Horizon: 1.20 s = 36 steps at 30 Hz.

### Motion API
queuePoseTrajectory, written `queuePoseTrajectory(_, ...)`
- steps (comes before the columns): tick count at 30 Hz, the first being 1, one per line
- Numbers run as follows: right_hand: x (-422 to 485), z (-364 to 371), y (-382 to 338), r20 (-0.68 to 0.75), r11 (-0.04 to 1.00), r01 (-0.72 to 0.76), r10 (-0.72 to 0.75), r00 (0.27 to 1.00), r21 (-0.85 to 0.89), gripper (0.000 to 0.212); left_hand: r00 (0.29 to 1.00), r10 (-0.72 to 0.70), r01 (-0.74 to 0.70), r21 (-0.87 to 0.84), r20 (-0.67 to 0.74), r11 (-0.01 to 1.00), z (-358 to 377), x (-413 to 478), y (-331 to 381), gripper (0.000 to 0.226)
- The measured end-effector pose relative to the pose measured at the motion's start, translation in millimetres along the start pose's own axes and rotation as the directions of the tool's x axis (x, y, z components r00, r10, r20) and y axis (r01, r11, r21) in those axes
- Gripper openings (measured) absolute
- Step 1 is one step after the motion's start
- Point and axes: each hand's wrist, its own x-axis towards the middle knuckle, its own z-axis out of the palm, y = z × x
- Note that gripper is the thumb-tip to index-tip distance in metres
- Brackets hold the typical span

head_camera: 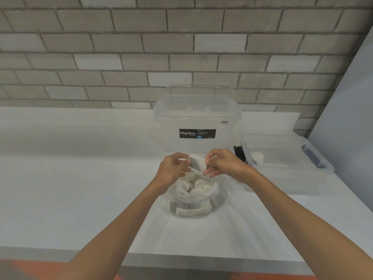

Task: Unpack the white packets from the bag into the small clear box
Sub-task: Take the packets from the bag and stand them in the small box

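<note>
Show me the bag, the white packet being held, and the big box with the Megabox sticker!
bag [192, 207]: head view, on its clear front wall.
white packet [198, 163]: head view, middle of its flat face.
big box [197, 133]: head view, on the black label on its front wall.

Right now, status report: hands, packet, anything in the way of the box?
One packet pinched by left hand and right hand, above the bag. Bag holds many more. Off right, small box; nothing between; big tub behind bag.
</note>
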Motion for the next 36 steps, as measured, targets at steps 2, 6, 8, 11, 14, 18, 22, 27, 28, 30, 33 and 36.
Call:
queuePoseTrajectory(2, -0.8, 1.7, 5.0, 0.007, 0.999, -0.015, 0.014, 1.0, 0.037, 0.011, 0.999, 0.034, -0.035, -0.013, -0.02, 0.999, -0.6, 1.1, 4.9, 0.007)
queuePoseTrajectory(6, 3.3, 11.2, 17.1, -0.045, 0.945, -0.009, -0.006, 0.999, -0.326, 0.008, 0.99, 0.141, -0.133, 0.239, -0.016, 0.962, -5.0, 5.4, 11.7, 0.009)
queuePoseTrajectory(8, 9.3, 19.2, 23.2, -0.036, 0.819, 0.035, -0.068, 0.997, -0.573, 0.016, 0.981, 0.191, -0.181, 0.436, 0.021, 0.882, -7.6, 7.3, 13.3, 0.01)
queuePoseTrajectory(11, 15.1, 31.5, 29.2, -0.01, 0.663, 0.074, -0.123, 0.992, -0.745, 0.023, 0.979, 0.198, -0.193, 0.581, 0.055, 0.791, -11.1, 8.5, 13.8, 0.013)
queuePoseTrajectory(14, 16.9, 39.3, 33.4, 0.01, 0.599, 0.072, -0.105, 0.994, -0.797, 0.02, 0.979, 0.195, -0.192, 0.633, 0.067, 0.75, -13.7, 5.5, 16.2, 0.015)
queuePoseTrajectory(18, 17.1, 34.1, 29.0, 0.0, 0.666, 0.07, -0.106, 0.994, -0.743, 0.017, 0.976, 0.204, -0.205, 0.628, 0.076, 0.751, -20.2, 0.8, 20.4, 0.012)
queuePoseTrajectory(22, 9.2, 13.0, 9.9, -0.064, 0.812, 0.036, -0.09, 0.994, -0.583, 0.011, 0.973, 0.217, -0.221, 0.605, 0.081, 0.765, -29.4, -1.6, 27.1, 0.017)
queuePoseTrajectory(27, -6.5, -14.3, -12.4, -0.098, 0.972, 0.022, -0.046, 0.994, -0.233, 0.005, 0.971, 0.224, -0.23, 0.581, 0.084, 0.781, -32.5, -2.3, 41.0, 0.023)
queuePoseTrajectory(28, -9.2, -19.0, -16.8, -0.089, 0.985, 0.025, -0.041, 0.995, -0.172, 0.005, 0.971, 0.223, -0.232, 0.58, 0.087, 0.781, -31.7, -2.2, 44.3, 0.026)
queuePoseTrajectory(30, -14.8, -28.9, -25.0, -0.065, 0.998, 0.043, -0.046, 0.997, -0.041, 0.006, 0.97, 0.226, -0.238, 0.573, 0.093, 0.784, -28.5, -1.9, 51.6, 0.03)
queuePoseTrajectory(33, -23.2, -44.7, -34.3, -0.02, 0.986, 0.076, -0.074, 0.997, 0.147, 0.006, 0.967, 0.238, -0.253, 0.504, 0.096, 0.826, -17.3, -1.5, 66.4, 0.021)
queuePoseTrajectory(36, -29.2, -61.3, -41.1, -0.04, 0.966, 0.126, -0.12, 0.992, 0.226, 0.007, 0.953, 0.264, -0.302, 0.384, 0.149, 0.873, 2.0, -3.3, 88.5, 0.011)
